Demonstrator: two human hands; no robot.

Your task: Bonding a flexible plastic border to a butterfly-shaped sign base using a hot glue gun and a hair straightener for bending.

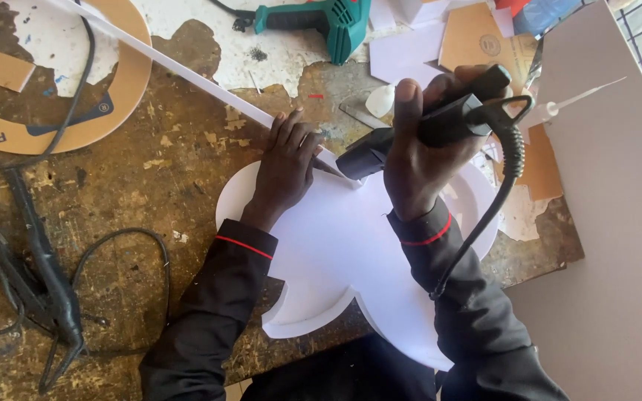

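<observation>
A white foam-board cut-out [336, 252] with rounded lobes lies on the worn workbench [150, 193] in front of me. My left hand [285, 167] presses a long white strip [180, 74] against the cut-out's upper edge. My right hand [429, 148] grips a black heat gun or glue gun [410, 137], its nozzle pointing left at the strip just beside my left fingers. The tool's coiled black cord [495, 200] hangs down past my right forearm.
A green power drill [328, 22] lies at the back. A cardboard ring [124, 89] sits at back left. Black cables and another black tool [46, 275] lie at the left. A large grey board [611, 223] leans at the right, with white and cardboard scraps [477, 37] behind.
</observation>
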